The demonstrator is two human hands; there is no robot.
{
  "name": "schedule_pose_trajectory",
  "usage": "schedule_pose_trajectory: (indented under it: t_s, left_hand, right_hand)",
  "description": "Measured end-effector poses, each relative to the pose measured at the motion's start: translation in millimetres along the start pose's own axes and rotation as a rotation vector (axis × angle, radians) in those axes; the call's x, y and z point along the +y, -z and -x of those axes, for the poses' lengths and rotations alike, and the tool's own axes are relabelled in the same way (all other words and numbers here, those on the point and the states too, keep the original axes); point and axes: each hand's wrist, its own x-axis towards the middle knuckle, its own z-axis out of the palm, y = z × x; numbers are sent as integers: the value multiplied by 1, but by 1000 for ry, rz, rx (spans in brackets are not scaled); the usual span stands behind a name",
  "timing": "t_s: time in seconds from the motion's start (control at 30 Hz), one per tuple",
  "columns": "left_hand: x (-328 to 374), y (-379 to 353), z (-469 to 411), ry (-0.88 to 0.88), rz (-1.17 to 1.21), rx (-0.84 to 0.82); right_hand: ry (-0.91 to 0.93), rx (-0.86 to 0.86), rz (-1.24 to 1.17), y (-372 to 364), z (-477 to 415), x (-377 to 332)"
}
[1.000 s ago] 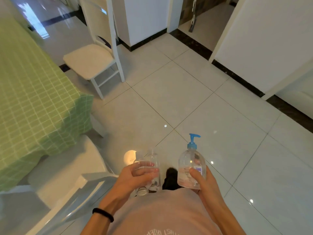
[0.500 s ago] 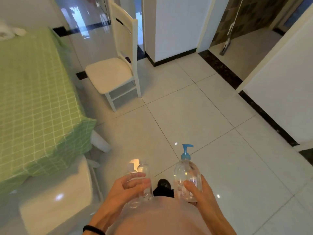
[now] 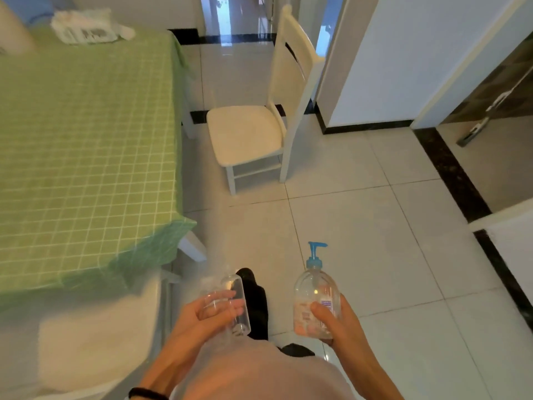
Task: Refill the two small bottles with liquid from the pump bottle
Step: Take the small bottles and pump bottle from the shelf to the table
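Note:
My left hand [image 3: 202, 316] grips two small clear bottles [image 3: 230, 295] side by side, held upright in front of my body; my fingers cover their middles. My right hand [image 3: 334, 321] holds the clear pump bottle [image 3: 315, 295] by its lower body; its blue pump head [image 3: 315, 254] points right. A little pale liquid sits at its bottom. Both hands are low in the frame, above the tiled floor.
A table with a green checked cloth [image 3: 86, 145] fills the left, with a white packet [image 3: 86, 28] at its far end. One white chair [image 3: 259, 125] stands ahead, another chair [image 3: 95, 336] sits beside me at lower left. Shiny floor tiles [image 3: 360, 226] and a doorway lie to the right.
The view has swung left and upward, bringing the table and far chair closer to centre. Both hands keep holding their bottles, with the two sets a little further apart.

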Motion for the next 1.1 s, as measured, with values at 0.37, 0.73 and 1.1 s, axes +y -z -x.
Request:
schedule_pose_trajectory:
  t_s: [0.37,0.73,1.1]
  left_hand:
    - [139,21,-151,-28,28,-3]
    - [244,35,-259,-24,76,69]
    - [325,44,-344,-107,290,379]
  right_hand:
    - [96,13,99,-52,-129,-159]
    - [102,-130,259,-93,-262,-280]
    - [110,-377,277,-151,-390,-449]
